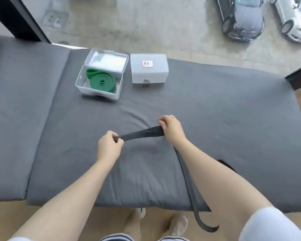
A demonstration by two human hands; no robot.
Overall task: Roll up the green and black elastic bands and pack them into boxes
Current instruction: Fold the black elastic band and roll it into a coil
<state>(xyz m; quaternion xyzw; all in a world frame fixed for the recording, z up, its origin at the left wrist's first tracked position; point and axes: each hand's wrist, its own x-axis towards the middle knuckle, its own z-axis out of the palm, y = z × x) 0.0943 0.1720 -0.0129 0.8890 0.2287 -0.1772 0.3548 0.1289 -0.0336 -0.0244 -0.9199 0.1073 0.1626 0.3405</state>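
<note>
A black elastic band [142, 133] stretches between both hands above the grey mattress [224, 119]. My left hand [109, 146] pinches its left end, and my right hand [170, 128] grips it further along. Past my right hand the band runs down under my forearm and hangs off the mattress's near edge. The green band [101, 82] lies rolled in an open clear box [80, 84] at the back left, its lid tipped back. Beside it on the right stands a shut translucent box [149, 70] with a small label on top.
The mattress reaches a window at its far side, with parked cars seen below. A second grey cushion [21, 119] adjoins on the left. A dark frame corner [299, 79] juts in at the right edge. My feet stand on the wooden floor below.
</note>
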